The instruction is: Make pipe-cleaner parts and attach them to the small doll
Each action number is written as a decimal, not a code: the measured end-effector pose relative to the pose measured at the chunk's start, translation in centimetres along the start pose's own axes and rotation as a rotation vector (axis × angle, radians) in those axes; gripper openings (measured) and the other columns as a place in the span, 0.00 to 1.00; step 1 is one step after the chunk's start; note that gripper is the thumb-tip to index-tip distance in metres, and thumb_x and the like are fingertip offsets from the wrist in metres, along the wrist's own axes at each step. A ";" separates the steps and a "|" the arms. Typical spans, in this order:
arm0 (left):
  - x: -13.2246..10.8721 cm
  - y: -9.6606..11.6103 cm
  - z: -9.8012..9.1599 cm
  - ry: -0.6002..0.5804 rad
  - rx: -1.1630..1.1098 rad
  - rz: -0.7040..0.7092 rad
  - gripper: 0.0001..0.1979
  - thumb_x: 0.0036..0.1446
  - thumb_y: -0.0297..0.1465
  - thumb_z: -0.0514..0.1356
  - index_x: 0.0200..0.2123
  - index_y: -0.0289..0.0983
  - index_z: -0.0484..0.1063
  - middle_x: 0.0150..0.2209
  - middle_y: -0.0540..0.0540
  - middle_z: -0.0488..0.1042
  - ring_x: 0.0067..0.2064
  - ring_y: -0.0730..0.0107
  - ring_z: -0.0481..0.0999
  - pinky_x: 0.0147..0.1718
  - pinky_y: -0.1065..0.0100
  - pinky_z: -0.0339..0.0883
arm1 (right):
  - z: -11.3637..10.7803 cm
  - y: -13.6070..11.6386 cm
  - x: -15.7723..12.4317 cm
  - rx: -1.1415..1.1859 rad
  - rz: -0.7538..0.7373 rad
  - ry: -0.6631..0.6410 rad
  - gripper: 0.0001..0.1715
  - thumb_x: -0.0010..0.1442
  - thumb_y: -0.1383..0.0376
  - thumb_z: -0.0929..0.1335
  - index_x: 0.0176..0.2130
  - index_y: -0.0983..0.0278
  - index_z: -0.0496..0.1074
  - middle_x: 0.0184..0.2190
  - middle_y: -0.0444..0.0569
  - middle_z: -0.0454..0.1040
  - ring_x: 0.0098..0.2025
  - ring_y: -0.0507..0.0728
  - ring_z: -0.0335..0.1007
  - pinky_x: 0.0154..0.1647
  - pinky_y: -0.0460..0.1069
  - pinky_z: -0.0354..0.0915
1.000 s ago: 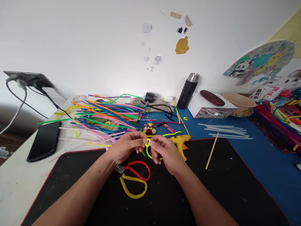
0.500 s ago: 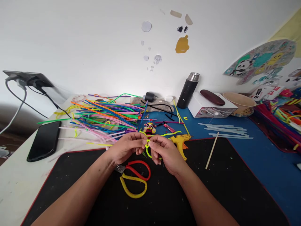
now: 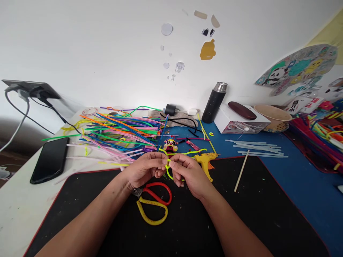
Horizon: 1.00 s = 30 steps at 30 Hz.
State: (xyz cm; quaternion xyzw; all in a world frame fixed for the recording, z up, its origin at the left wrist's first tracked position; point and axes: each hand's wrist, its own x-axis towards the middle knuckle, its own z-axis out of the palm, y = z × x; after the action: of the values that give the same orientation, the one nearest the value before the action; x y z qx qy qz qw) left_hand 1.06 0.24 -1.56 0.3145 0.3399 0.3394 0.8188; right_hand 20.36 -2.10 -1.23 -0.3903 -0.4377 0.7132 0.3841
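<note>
My left hand (image 3: 144,168) and my right hand (image 3: 187,173) meet over the black mat (image 3: 241,221), fingertips pinched on a neon yellow-green pipe cleaner (image 3: 168,167) bent into a small loop between them. Its free end trails right toward the yellow glue gun (image 3: 205,161). Scissors (image 3: 152,203) with one red and one yellow handle lie on the mat just below my left wrist. A small red and yellow figurine (image 3: 170,144) stands just beyond my fingers.
A heap of coloured pipe cleaners (image 3: 118,134) lies at the back left, a black phone (image 3: 50,159) at the left edge. A black flask (image 3: 214,102), white box (image 3: 241,123), bowl (image 3: 272,115), clear glue sticks (image 3: 254,148) and a wooden stick (image 3: 241,172) sit right.
Hardly anything has moved; my fingers have shifted slightly on the yellow-green loop, and the view has tipped a little.
</note>
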 end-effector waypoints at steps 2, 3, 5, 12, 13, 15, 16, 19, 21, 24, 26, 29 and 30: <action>0.1 -0.1 0.0 0.002 -0.020 0.006 0.15 0.44 0.31 0.78 0.30 0.31 0.79 0.22 0.51 0.71 0.22 0.79 0.68 0.23 0.77 0.62 | 0.0 0.0 0.0 0.002 -0.004 0.006 0.22 0.59 0.48 0.77 0.36 0.62 0.72 0.17 0.34 0.64 0.16 0.47 0.60 0.16 0.43 0.51; 0.1 -0.1 0.0 0.005 -0.028 0.009 0.15 0.44 0.31 0.78 0.30 0.31 0.79 0.22 0.51 0.71 0.22 0.79 0.69 0.23 0.77 0.62 | 0.0 0.0 0.1 0.003 -0.005 0.009 0.22 0.59 0.48 0.77 0.36 0.62 0.72 0.17 0.34 0.64 0.16 0.47 0.60 0.16 0.43 0.51; 0.1 -0.2 0.1 0.011 -0.031 0.008 0.15 0.44 0.31 0.79 0.30 0.31 0.78 0.22 0.50 0.72 0.22 0.79 0.69 0.23 0.78 0.63 | -0.1 0.1 0.1 0.004 -0.005 0.012 0.22 0.59 0.48 0.77 0.36 0.62 0.72 0.17 0.34 0.64 0.16 0.47 0.60 0.16 0.43 0.51; 0.1 -0.1 -0.2 0.009 -0.009 -0.014 0.16 0.45 0.33 0.79 0.30 0.31 0.78 0.22 0.49 0.74 0.23 0.78 0.72 0.23 0.78 0.67 | 0.0 0.2 0.1 0.001 0.007 0.018 0.23 0.58 0.48 0.77 0.35 0.62 0.72 0.17 0.34 0.64 0.16 0.47 0.59 0.16 0.43 0.50; 0.1 -0.1 -0.3 0.008 -0.007 -0.018 0.16 0.45 0.33 0.79 0.31 0.31 0.79 0.22 0.48 0.74 0.23 0.78 0.73 0.23 0.78 0.68 | 0.0 0.1 0.1 0.001 0.010 0.019 0.23 0.58 0.48 0.78 0.35 0.62 0.72 0.17 0.34 0.64 0.16 0.47 0.59 0.16 0.43 0.50; 0.2 -0.2 -0.4 0.004 -0.004 -0.026 0.16 0.45 0.32 0.79 0.31 0.31 0.79 0.23 0.47 0.76 0.23 0.77 0.74 0.24 0.78 0.70 | 0.0 0.1 0.1 -0.004 0.016 0.022 0.23 0.58 0.48 0.78 0.35 0.62 0.72 0.16 0.33 0.63 0.16 0.47 0.60 0.16 0.43 0.51; 0.2 -0.3 -0.5 -0.001 -0.004 -0.031 0.16 0.46 0.32 0.79 0.32 0.31 0.79 0.23 0.47 0.76 0.23 0.76 0.74 0.24 0.77 0.70 | -0.1 0.1 0.1 -0.007 0.018 0.021 0.23 0.58 0.48 0.78 0.34 0.62 0.72 0.16 0.33 0.63 0.16 0.47 0.60 0.16 0.43 0.51; 0.3 -0.4 -0.6 -0.015 -0.017 -0.043 0.15 0.45 0.31 0.78 0.31 0.31 0.79 0.23 0.47 0.76 0.23 0.76 0.75 0.25 0.77 0.71 | -0.1 0.2 0.1 -0.011 0.021 0.017 0.22 0.58 0.48 0.78 0.34 0.62 0.72 0.16 0.33 0.63 0.16 0.48 0.60 0.17 0.43 0.51; 0.3 -0.4 -0.7 -0.023 -0.030 -0.051 0.14 0.45 0.30 0.78 0.31 0.31 0.78 0.23 0.48 0.76 0.23 0.77 0.75 0.25 0.78 0.71 | -0.2 0.3 0.1 -0.012 0.020 0.016 0.22 0.58 0.48 0.78 0.35 0.62 0.72 0.16 0.33 0.63 0.15 0.47 0.60 0.17 0.43 0.52; 0.2 -0.3 -0.6 -0.031 -0.036 -0.060 0.14 0.45 0.29 0.78 0.31 0.31 0.78 0.23 0.47 0.76 0.23 0.76 0.75 0.24 0.78 0.70 | -0.2 0.4 0.1 -0.017 0.023 0.015 0.22 0.58 0.48 0.77 0.35 0.62 0.72 0.16 0.33 0.63 0.15 0.48 0.60 0.17 0.43 0.52; 0.2 -0.2 -0.7 -0.031 -0.034 -0.066 0.14 0.46 0.29 0.78 0.31 0.31 0.78 0.23 0.47 0.76 0.23 0.76 0.75 0.24 0.78 0.70 | -0.2 0.4 0.1 -0.020 0.026 0.016 0.22 0.58 0.48 0.77 0.35 0.62 0.72 0.16 0.33 0.63 0.15 0.48 0.60 0.17 0.44 0.52; 0.3 -0.3 -0.7 -0.023 -0.026 -0.066 0.14 0.47 0.30 0.78 0.31 0.31 0.78 0.23 0.47 0.77 0.23 0.76 0.75 0.24 0.78 0.71 | -0.1 0.4 0.1 -0.021 0.019 0.021 0.22 0.59 0.49 0.77 0.35 0.62 0.72 0.16 0.33 0.63 0.15 0.48 0.60 0.17 0.43 0.52; 0.3 -0.3 -0.7 -0.020 -0.023 -0.058 0.14 0.47 0.30 0.78 0.31 0.31 0.78 0.23 0.47 0.77 0.23 0.76 0.75 0.25 0.78 0.71 | -0.1 0.4 0.1 -0.020 0.014 0.023 0.22 0.59 0.49 0.77 0.35 0.62 0.72 0.16 0.33 0.63 0.15 0.48 0.60 0.17 0.43 0.52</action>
State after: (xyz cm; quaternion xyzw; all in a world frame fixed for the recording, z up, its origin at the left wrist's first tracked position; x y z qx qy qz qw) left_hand 0.79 0.46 -2.27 0.2982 0.3368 0.3161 0.8353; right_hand 20.34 -2.06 -1.64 -0.4051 -0.4377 0.7069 0.3802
